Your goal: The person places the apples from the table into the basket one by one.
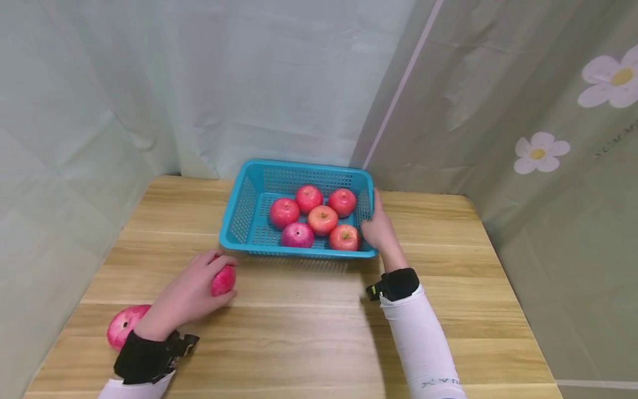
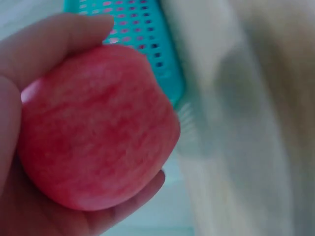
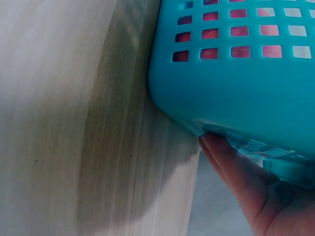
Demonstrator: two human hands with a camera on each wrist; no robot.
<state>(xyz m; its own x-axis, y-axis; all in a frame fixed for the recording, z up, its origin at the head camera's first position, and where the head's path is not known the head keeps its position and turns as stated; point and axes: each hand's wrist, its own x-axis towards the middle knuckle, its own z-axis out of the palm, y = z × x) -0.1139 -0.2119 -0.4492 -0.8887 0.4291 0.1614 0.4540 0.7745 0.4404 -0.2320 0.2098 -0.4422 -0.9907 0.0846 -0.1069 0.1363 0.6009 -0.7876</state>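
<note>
My left hand grips a red apple, its fingers and thumb curled around the sides; it is in front of the basket's near left corner. Behind the left wrist, partly covered by it, another red apple lies on the table. A blue plastic basket with perforated walls holds several red apples, grouped toward its right half. At the basket's right end my right hand holds the side, thumb over the rim and fingers along the outer wall. Those fingers look straight in the right wrist view.
Everything rests on a wood-grain table. A pale curtain hangs behind the basket, close to the table's back edge, and continues down both sides. White flowers are printed on its right part.
</note>
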